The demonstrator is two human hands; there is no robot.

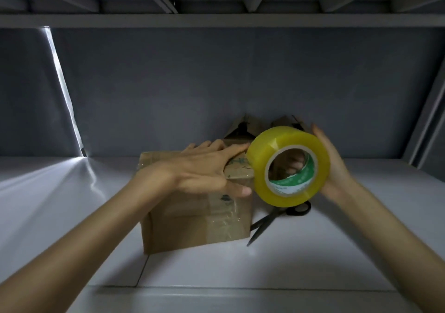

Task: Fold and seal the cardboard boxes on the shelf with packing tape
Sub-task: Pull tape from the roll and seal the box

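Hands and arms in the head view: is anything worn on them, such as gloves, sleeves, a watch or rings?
Nothing worn shows. The left hand and right hand are bare, without gloves. Both forearms are uncovered as far as the frame's lower edge, so no sleeve or cuff appears. No watch, bracelet or strap sits at either wrist, and no ring can be made out, though the right hand's fingers are largely hidden.

Your brown corrugated cardboard box looks matt and a bit rough, with glossy, crinkly clear tape strips across it. At its 3 o'clock, that fat yellow-tinted roll of plastic packing tape is smooth and shiny. The painted grey-white metal shelf has a satin sheen, and the black scissors look matt.
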